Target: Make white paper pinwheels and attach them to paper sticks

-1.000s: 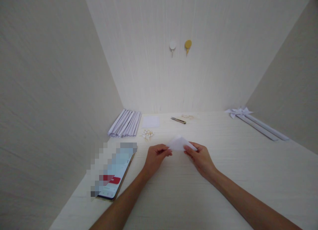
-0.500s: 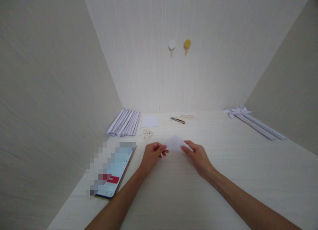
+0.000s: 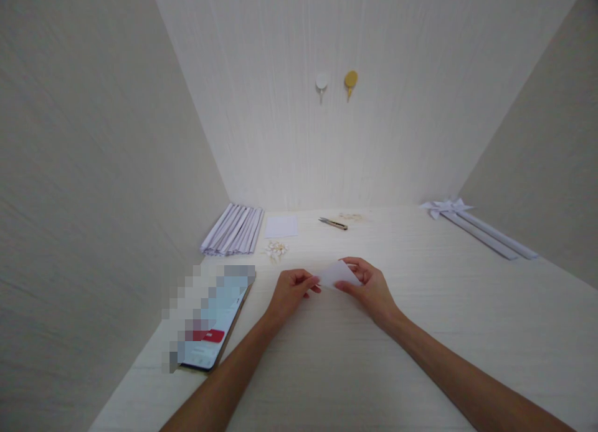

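Observation:
Both my hands hold a small white piece of paper (image 3: pixel 337 274) just above the pale wooden table (image 3: pixel 420 332). My left hand (image 3: pixel 289 293) pinches the paper's left corner with thumb and fingers curled. My right hand (image 3: pixel 368 286) grips the right side, fingers wrapped over the top edge and thumb under it. The paper looks folded into a small angled shape.
A phone (image 3: pixel 212 325) lies at the left. Behind it sit a bundle of folded white paper strips (image 3: pixel 233 230), a white paper square (image 3: pixel 281 226), a small pile of pale bits (image 3: pixel 276 250) and a cutter (image 3: pixel 333 223). A paper pinwheel with long sticks (image 3: pixel 471 226) lies at the right. Two hooks (image 3: pixel 336 82) hang on the back wall.
My right hand has turned and curled its fingers over the paper's top edge, drawing the paper slightly nearer to me. My left hand keeps its pinch on the left corner.

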Tool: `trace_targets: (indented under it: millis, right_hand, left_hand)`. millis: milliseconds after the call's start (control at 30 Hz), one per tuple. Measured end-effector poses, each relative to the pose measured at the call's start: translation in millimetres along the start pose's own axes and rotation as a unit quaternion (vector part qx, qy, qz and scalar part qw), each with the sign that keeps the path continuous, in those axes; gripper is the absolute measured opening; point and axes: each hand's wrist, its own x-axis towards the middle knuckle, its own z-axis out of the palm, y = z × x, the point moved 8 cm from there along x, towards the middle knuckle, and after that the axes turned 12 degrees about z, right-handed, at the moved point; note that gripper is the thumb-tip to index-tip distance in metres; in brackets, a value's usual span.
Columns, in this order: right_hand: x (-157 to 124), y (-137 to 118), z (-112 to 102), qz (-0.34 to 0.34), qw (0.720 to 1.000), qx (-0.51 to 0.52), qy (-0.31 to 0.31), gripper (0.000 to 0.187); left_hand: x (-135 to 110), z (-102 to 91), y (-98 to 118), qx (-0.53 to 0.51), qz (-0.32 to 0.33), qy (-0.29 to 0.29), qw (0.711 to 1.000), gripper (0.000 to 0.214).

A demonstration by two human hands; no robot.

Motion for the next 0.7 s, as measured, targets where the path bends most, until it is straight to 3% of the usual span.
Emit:
trace_targets:
  millis: [67, 167, 267, 367, 467, 567, 700]
  right_hand:
    - [0, 2, 0, 0.006, 1.000, 0.023, -0.004, 0.044]
    - [0, 2, -1, -0.005, 1.000, -0.023, -0.001, 0.029]
    - [-4, -9, -3, -0.087, 0.985, -0.144, 0.032, 0.011]
    - [-8, -20, -3, -0.163, 0.967, -0.193, 0.045, 0.009]
    - [-6, -18, -4, -0.147, 0.973, -0.174, 0.036, 0.014]
    - [-5, -14, 1, -0.121, 0.983, -0.137, -0.016, 0.023]
    - [-5, -12, 6, -0.097, 0.989, -0.085, -0.069, 0.029]
  left_hand:
    - [0, 0.4, 0, 0.003, 0.003, 0.005, 1.000, 0.021]
    - [-2, 0.3, 0, 0.016, 0.009, 0.014, 1.000, 0.022]
    - [-4, -4.1, 5, 0.040, 0.030, 0.032, 0.998, 0.022]
    - [-6, -10.0, 14, 0.085, 0.063, 0.048, 0.993, 0.020]
    - [-7, -11.2, 21, 0.119, 0.091, 0.050, 0.987, 0.017]
    - [-7, -9.5, 22, 0.126, 0.109, 0.050, 0.985, 0.017]
    - [-4, -6.5, 9, 0.084, 0.069, 0.027, 0.994, 0.017]
